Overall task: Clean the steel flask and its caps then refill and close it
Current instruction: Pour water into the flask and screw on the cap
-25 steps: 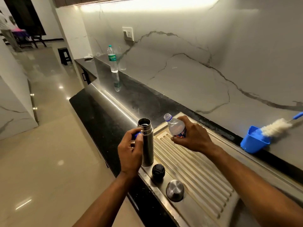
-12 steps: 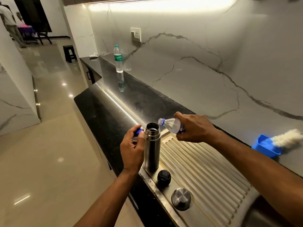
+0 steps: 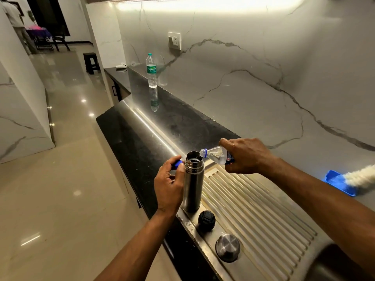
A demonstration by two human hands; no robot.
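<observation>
From my remote feed: steel flask (image 3: 192,183) stands upright and uncapped at the near corner of the ribbed steel drainboard (image 3: 253,207). Left hand (image 3: 169,185) curls around the flask's side, fingers wrapped on the body, with a small blue cap (image 3: 178,163) pinched at the fingertips (I cannot tell exactly which fingers). Right hand (image 3: 245,157) grips a small clear plastic bottle (image 3: 216,155), tipped nearly level, its mouth over the flask's opening. Black inner cap (image 3: 206,220) and steel outer cap (image 3: 227,247) sit on the drainboard's front edge, just beside the flask. A taller water bottle (image 3: 151,71) stands far along the black counter (image 3: 142,138); blue tub (image 3: 338,182) with white brush (image 3: 360,176) at right.
</observation>
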